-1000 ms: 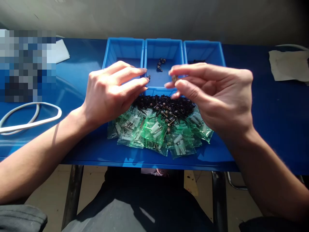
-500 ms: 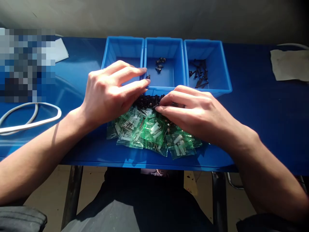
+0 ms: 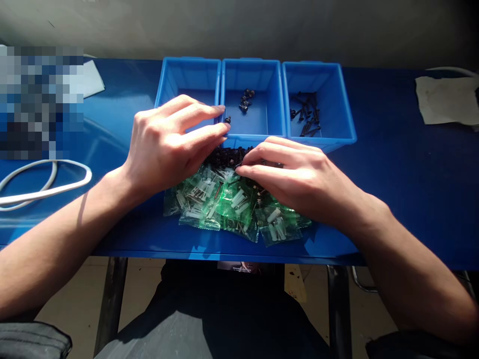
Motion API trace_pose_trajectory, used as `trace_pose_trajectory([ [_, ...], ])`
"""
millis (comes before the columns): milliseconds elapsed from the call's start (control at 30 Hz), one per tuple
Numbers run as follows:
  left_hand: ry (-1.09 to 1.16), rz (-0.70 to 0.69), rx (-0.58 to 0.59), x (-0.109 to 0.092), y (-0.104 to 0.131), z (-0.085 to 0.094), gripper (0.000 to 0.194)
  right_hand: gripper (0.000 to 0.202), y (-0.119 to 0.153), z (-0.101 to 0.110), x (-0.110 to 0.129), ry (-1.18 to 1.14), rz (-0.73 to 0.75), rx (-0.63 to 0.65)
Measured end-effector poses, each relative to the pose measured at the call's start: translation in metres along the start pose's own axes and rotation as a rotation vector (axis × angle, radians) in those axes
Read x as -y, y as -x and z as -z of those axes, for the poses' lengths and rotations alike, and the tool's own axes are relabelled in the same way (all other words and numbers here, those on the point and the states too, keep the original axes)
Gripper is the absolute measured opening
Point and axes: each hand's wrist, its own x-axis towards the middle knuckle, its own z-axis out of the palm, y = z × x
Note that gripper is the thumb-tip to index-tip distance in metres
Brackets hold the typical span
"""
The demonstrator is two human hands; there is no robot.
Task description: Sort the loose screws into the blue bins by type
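My left hand is over the front left of the middle blue bin. A small black screw sits between its fingertips. Inside that bin lie several short black screws. My right hand reaches into a heap of black screws before the bins, thumb and fingertips pinched together; whatever is between them is too small to make out. Below the heap, clear and green plastic packets hold white plugs and screws, partly covered by my right hand.
The right blue bin contains several longer black screws. A left blue bin stands beside the middle one. A white cable loops at the left of the blue table; brown paper lies far right.
My right hand has shifted very slightly left and down over the black screws. The left hand keeps the same pose with the screw at its fingertips. The whole view has drifted slightly.
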Motion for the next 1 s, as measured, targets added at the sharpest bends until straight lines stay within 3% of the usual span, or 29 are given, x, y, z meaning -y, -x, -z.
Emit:
trace_pose_trajectory([
  [200,0.052,0.027,0.012,0.001,0.001,0.000,0.023,0.018,0.002,0.010,-0.007,0.018,-0.002,0.005],
  [367,-0.021,-0.007,0.030,0.002,0.001,-0.001,0.027,0.026,0.003,0.015,-0.010,0.060,0.021,0.064],
  [600,0.047,0.046,0.013,0.001,0.000,-0.001,0.024,0.023,0.004,0.011,-0.006,0.057,0.030,-0.054],
  [867,0.003,0.013,0.016,0.000,-0.001,0.000,0.025,0.025,-0.001,0.011,0.006,-0.301,-0.155,-0.209],
  [1000,-0.001,0.010,0.015,0.000,-0.001,0.001,0.024,0.013,-0.005,0.015,0.005,-0.387,-0.188,-0.242],
])
